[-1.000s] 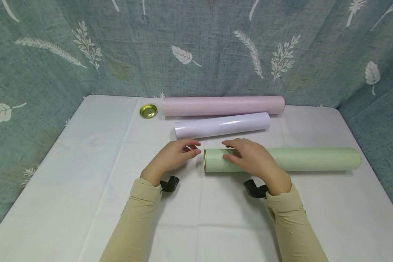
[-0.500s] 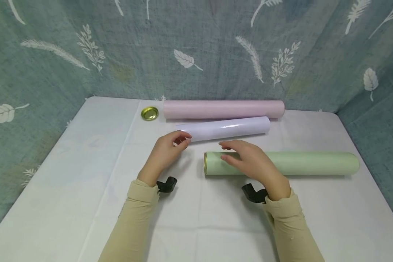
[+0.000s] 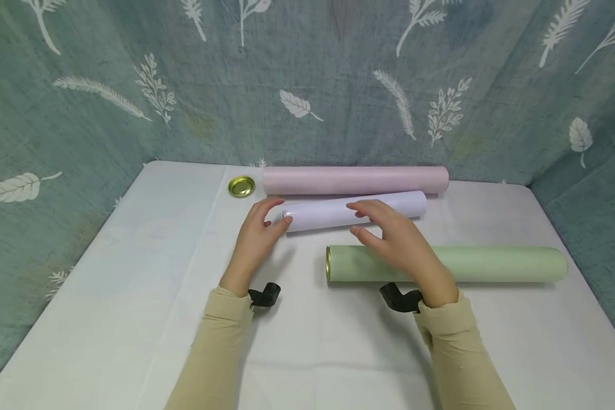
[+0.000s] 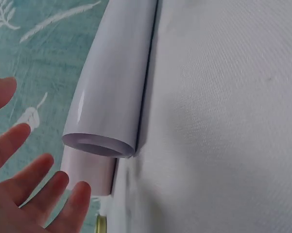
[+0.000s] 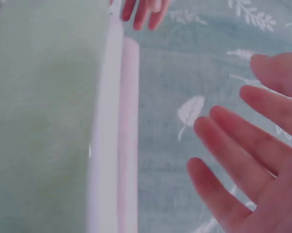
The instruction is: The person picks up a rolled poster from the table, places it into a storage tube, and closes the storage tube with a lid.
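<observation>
A rolled sheet of glossy pale lilac paper point(image 3: 323, 215) lies slightly slanted on the table. My left hand point(image 3: 256, 236) is at its left end, thumb and fingers spread around the open end in the head view. The left wrist view has the spread fingers point(image 4: 36, 187) beside the hollow end of the paper roll point(image 4: 107, 87), with a gap between. My right hand point(image 3: 397, 239) hovers over the green tube point(image 3: 497, 264), its fingers parted and holding nothing; its fingertips overlap the paper roll in the head view. A gold rim rings the green tube's left end.
Behind the paper roll lies a pink tube point(image 3: 359, 180), along the back edge of the white-covered table point(image 3: 133, 296). A round gold lid point(image 3: 241, 186) lies left of it. A leaf-patterned teal cloth point(image 3: 333, 85) hangs behind the table.
My left hand has moved up and away from the green tube's end to the paper roll's left end. My right hand has risen toward the roll. The whole scene has shifted slightly downward in view.
</observation>
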`<action>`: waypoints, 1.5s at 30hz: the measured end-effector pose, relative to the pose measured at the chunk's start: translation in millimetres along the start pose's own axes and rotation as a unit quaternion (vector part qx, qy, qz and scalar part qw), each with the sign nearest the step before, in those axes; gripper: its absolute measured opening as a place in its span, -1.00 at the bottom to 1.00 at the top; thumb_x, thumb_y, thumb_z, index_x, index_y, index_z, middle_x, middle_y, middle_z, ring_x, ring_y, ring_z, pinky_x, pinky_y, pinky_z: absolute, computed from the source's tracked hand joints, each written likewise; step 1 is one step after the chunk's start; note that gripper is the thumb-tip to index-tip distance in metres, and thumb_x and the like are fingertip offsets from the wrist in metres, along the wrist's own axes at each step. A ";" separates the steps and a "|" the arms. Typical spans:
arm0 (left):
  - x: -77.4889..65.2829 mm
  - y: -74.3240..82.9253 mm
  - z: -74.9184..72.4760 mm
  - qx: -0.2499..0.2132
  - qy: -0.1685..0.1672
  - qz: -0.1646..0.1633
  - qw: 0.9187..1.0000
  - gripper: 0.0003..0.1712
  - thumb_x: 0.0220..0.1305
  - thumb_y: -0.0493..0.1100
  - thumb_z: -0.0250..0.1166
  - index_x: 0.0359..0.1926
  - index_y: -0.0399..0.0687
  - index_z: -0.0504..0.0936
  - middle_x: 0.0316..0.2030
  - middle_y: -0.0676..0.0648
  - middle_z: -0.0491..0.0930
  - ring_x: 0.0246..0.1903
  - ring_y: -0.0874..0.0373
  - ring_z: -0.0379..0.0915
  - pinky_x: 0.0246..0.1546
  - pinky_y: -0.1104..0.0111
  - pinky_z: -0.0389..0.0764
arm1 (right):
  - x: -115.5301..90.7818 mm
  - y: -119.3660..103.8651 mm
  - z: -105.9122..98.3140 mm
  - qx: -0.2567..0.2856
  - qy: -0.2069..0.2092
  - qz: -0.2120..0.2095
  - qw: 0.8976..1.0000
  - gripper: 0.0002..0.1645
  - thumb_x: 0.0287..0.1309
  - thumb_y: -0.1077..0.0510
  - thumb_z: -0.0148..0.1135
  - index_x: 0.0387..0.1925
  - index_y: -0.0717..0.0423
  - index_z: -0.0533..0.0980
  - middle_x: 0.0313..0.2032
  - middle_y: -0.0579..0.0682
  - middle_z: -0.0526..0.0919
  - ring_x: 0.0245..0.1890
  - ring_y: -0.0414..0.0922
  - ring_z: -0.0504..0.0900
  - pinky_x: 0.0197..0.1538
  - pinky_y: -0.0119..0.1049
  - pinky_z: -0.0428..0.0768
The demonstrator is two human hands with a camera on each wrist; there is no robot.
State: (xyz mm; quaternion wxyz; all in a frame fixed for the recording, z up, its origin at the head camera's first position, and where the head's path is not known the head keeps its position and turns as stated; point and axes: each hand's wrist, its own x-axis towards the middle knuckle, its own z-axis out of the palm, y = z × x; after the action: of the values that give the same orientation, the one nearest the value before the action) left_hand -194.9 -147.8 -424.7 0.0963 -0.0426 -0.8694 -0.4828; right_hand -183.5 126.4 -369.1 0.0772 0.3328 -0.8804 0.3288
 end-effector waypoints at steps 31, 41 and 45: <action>-1.3 -19.4 21.3 -0.011 -0.084 -0.035 0.996 -0.06 0.06 0.08 0.28 0.36 0.00 -0.03 0.28 -0.14 0.07 0.26 0.06 -0.03 0.21 0.26 0.07 | 120.6 56.3 9.3 -0.032 -0.157 0.156 0.975 -0.43 0.21 -0.05 0.00 0.24 -0.03 0.24 0.21 0.05 0.27 0.21 0.03 0.20 0.15 0.03 0.20; -0.2 -18.0 23.4 0.060 -0.073 -0.004 0.996 -0.08 0.03 0.01 0.31 0.35 0.07 0.02 0.26 -0.12 0.12 0.23 -0.02 0.02 0.19 0.14 0.10 | 122.5 64.2 26.3 -0.006 -0.143 0.201 0.969 -0.36 0.21 -0.06 -0.01 0.30 -0.04 0.13 0.25 0.03 0.21 0.23 0.02 0.17 0.19 0.00 0.17; -1.3 -19.4 24.5 0.078 -0.067 -0.011 0.995 -0.14 -0.01 0.00 0.34 0.31 0.05 0.15 0.16 -0.15 0.25 0.14 -0.05 0.15 0.13 0.13 0.18 | 128.0 59.9 28.5 -0.061 -0.166 0.200 0.964 -0.33 0.21 -0.03 0.01 0.31 0.04 0.11 0.25 0.09 0.20 0.25 0.08 0.11 0.23 0.02 0.06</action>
State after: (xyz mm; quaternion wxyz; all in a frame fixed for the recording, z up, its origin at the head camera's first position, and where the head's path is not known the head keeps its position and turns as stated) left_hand -199.9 -137.3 -453.7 0.0358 -0.0579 -0.9094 -0.4104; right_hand -317.4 73.6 -377.3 -0.1176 0.1942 -0.9479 0.2235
